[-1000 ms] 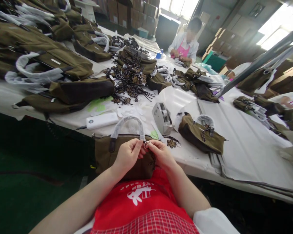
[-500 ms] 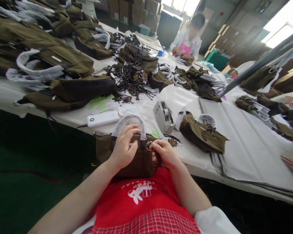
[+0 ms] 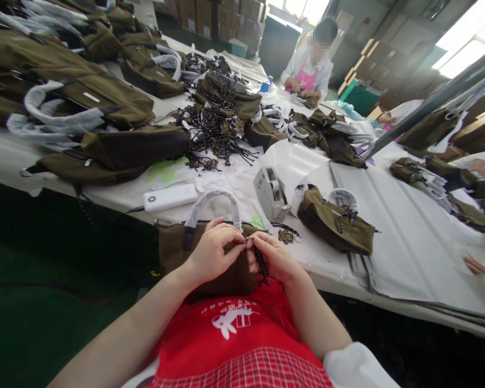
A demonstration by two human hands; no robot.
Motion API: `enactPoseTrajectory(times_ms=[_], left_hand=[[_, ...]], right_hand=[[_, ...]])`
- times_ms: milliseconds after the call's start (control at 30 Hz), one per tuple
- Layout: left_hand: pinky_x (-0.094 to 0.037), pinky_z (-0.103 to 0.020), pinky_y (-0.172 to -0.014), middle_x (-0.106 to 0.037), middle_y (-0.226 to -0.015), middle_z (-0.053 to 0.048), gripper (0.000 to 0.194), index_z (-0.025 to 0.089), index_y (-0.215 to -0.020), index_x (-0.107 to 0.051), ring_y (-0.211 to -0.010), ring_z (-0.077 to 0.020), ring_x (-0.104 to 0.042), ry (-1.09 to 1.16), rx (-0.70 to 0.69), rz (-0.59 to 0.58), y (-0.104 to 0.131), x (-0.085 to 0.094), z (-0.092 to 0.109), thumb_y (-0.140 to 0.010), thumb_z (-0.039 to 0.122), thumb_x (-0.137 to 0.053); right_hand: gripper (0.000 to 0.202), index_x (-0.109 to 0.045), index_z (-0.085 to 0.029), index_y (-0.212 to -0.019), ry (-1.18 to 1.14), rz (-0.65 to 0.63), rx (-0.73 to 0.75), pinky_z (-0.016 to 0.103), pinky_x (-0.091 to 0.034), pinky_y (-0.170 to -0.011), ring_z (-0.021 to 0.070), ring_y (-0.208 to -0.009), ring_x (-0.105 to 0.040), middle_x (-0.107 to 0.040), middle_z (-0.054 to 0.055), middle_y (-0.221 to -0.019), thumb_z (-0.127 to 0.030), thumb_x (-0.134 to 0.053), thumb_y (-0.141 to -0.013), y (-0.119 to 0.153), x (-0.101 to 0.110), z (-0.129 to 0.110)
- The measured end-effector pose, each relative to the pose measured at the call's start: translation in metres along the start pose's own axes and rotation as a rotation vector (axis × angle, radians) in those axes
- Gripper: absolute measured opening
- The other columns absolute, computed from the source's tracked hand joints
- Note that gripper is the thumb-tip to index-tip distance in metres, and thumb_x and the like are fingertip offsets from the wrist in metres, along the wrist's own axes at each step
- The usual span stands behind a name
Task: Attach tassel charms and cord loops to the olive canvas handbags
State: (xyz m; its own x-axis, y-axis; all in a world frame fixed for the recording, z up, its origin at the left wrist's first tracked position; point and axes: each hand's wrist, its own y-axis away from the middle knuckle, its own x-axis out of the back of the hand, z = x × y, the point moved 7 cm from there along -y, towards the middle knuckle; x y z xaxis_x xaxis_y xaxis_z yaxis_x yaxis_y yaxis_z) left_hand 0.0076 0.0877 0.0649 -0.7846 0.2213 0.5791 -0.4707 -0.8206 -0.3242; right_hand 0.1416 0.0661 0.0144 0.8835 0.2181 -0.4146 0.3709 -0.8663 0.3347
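An olive-brown handbag (image 3: 173,250) stands against me at the table edge, its handle (image 3: 214,198) wrapped in clear plastic. In front of it, my right hand (image 3: 274,257) grips a dark braided bag charm (image 3: 262,264) whose cord hangs down below the fingers. My left hand (image 3: 218,250) pinches at the charm's metal ring (image 3: 248,238), and the fingertips of both hands meet there beside the handle's base. Fingers hide most of the ring. Another charm with a leopard-patterned flower (image 3: 285,236) lies on the table just past my right hand.
A grey tape dispenser (image 3: 270,194) and a white power bank (image 3: 170,198) sit beyond the bag. Another handbag (image 3: 335,221) lies to the right. Charms are heaped (image 3: 218,129) mid-table, with piled bags (image 3: 64,86) at left. A co-worker (image 3: 307,70) works across the table.
My left hand has moved right from the handle, and its spread fingers have closed at the ring. My right hand keeps hold of the charm in nearly the same place.
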Motion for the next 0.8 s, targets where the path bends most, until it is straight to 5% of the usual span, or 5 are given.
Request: enactPoseTrajectory(times_ms=[333,433,533,667,800], left_hand=[[-0.049,-0.036,-0.095,-0.07,-0.097,-0.007,0.022,0.018,-0.095,-0.067,-0.089,-0.0189,-0.066,0.088,0.182,0.015,-0.007,-0.008,-0.034,-0.091,0.033,-0.051],[-0.052,-0.036,-0.085,-0.067,-0.106,-0.015,0.036,0.012,-0.106,-0.067,-0.091,-0.0242,-0.066,-0.135,0.424,0.064,-0.015,-0.009,-0.075,-0.092,0.038,-0.046],[-0.049,-0.041,-0.087,-0.068,-0.104,-0.018,0.046,0.012,-0.098,-0.072,-0.096,-0.032,-0.065,-0.337,0.522,-0.086,-0.031,-0.022,-0.101,-0.086,0.053,-0.053],[-0.05,-0.034,-0.07,-0.072,-0.086,-0.011,0.048,0.015,-0.08,-0.073,-0.083,-0.0295,-0.067,-0.241,0.539,-0.251,-0.048,-0.041,-0.11,-0.069,0.061,-0.069],[-0.047,-0.026,-0.058,-0.072,-0.077,-0.004,0.038,0.017,-0.089,-0.072,-0.069,-0.0201,-0.066,-0.127,0.614,-0.228,-0.052,-0.042,-0.113,-0.074,0.052,-0.068]], right_hand=[[0.031,-0.055,-0.017,-0.066,0.055,-0.024,0.033,0.019,-0.032,-0.041,0.008,-0.044,-0.046,-0.054,-0.002,-0.058,-0.04,-0.062,-0.085,0.005,-0.002,-0.008],[0.031,-0.053,-0.018,-0.064,0.108,0.058,0.118,0.021,-0.029,-0.043,0.0089,-0.047,-0.044,-0.053,-0.002,-0.059,-0.04,-0.059,-0.085,0.006,0.009,-0.014],[0.031,-0.053,-0.019,-0.064,0.357,0.207,0.237,0.022,-0.032,-0.048,0.0105,-0.05,-0.044,-0.051,-0.002,-0.058,-0.04,-0.054,-0.087,0.009,0.021,-0.024],[0.025,-0.054,-0.021,-0.067,0.758,0.417,0.426,0.025,-0.037,-0.058,0.013,-0.058,-0.047,-0.051,-0.002,-0.06,-0.031,-0.048,-0.089,0.013,0.03,-0.035],[0.025,-0.054,-0.021,-0.068,0.881,0.442,0.458,0.026,-0.038,-0.064,0.015,-0.065,-0.052,-0.053,-0.002,-0.062,-0.03,-0.045,-0.09,0.006,0.034,-0.028]])
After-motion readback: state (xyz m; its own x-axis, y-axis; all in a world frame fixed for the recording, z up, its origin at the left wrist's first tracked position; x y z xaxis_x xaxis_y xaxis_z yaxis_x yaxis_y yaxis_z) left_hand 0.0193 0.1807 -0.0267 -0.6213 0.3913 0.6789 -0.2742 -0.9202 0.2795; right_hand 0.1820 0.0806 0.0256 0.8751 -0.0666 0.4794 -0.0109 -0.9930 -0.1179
